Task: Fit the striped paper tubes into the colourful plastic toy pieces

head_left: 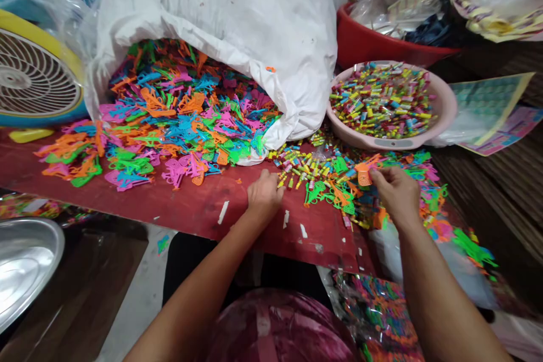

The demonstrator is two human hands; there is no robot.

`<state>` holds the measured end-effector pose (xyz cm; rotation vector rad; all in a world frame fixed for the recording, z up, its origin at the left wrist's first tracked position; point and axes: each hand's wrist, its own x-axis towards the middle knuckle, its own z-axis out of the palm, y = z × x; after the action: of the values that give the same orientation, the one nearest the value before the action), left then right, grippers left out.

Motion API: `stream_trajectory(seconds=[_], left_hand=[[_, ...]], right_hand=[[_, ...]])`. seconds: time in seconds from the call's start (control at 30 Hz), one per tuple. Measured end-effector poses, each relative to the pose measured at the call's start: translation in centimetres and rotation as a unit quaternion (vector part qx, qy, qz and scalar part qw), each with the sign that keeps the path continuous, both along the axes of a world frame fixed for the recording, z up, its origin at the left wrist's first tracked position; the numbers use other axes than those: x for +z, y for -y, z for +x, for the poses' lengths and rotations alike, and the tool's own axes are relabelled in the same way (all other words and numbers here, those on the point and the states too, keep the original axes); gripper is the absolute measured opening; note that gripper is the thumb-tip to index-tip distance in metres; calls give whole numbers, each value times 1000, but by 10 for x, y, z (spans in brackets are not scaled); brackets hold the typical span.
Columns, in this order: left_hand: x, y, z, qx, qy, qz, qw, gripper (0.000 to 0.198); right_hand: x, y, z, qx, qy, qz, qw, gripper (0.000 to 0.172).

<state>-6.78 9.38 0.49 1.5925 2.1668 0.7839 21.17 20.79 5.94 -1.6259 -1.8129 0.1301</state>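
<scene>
We look down from the head view on a scuffed red board [178, 209] heaped with bright plastic pieces [186, 119] spilling from a white sack [220, 17], with a pink basin [445, 107] of small tubes [382, 102] and a fan [34, 76] beyond. Our right hand [396, 195] pinches an orange piece [363, 177] above the loose heap; our left hand [265, 195], curled at the heap's edge, may or may not grip anything, we cannot tell.

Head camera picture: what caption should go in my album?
Left hand rests by small colourful tubes as right hand touches an orange plastic piece, beside a pink basin and spilling white sack.
</scene>
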Motion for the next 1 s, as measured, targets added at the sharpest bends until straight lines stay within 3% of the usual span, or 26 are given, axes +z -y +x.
stream_trajectory(seconds=[0.1,0.23,0.3,0.4,0.47,0.57,0.67,0.8,0.87,1.0], left_hand=[[0,2,-1,13,3,32,999,9],[-7,18,-15,64,144,143,977,5],[-10,26,-21,88,269,170,944,8],[-14,33,-26,96,417,177,886,18],[-16,35,-27,86,447,181,872,22],[-17,36,-29,73,424,207,879,20],[-17,36,-31,64,440,233,865,18],[-16,34,-30,84,530,242,809,19],[-15,34,-30,99,558,245,786,21],[-14,34,-31,124,554,240,787,28]], right_hand=[[1,-8,11,-59,158,27,985,44],[5,7,-16,-40,149,131,979,47],[5,16,-49,65,101,161,980,40],[1,22,-118,291,48,93,951,27],[-5,19,-167,341,58,37,938,26],[-14,7,-229,256,116,-15,960,30],[-23,-4,-263,192,145,-61,969,30],[-30,-11,-265,218,-20,-109,970,8],[-33,-7,-253,254,-98,-135,953,10],[-39,15,-221,302,-177,-216,912,14]])
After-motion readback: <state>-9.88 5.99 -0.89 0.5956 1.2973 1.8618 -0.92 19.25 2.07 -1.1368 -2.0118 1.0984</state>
